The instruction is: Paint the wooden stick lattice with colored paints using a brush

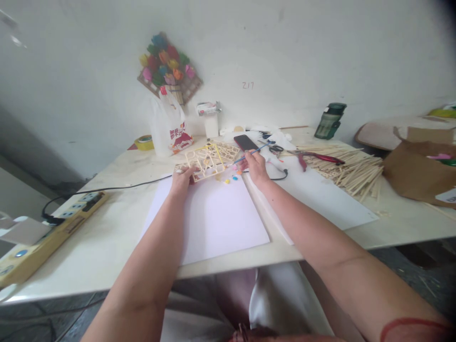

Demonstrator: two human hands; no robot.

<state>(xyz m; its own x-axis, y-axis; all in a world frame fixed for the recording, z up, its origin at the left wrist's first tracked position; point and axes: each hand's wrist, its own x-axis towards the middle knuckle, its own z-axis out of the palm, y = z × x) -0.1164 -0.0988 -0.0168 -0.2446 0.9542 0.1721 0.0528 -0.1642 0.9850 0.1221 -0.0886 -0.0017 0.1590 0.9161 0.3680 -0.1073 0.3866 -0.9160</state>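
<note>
My left hand (183, 179) is closed on the left edge of a pale wooden lattice frame (204, 164), which has a yellow strip along part of it. The frame is held tilted above the white paper (221, 221). In my right hand (253, 165) is a thin blue brush (249, 154), pinched between the fingers, its tip near the frame's right edge. Small blobs of coloured paint (231, 179), yellow, blue and orange among them, lie between my hands. A dark phone (245, 142) lies just beyond my right hand.
Wooden sticks (356, 171), red-handled pliers (324, 157) and scissors (276, 149) lie to the right, near a cardboard box (420, 166) and green bottle (330, 121). A plastic bag (167, 126) and yellow tape (144, 142) stand back left. A power strip (53, 237) lies left, its black cable crossing the table.
</note>
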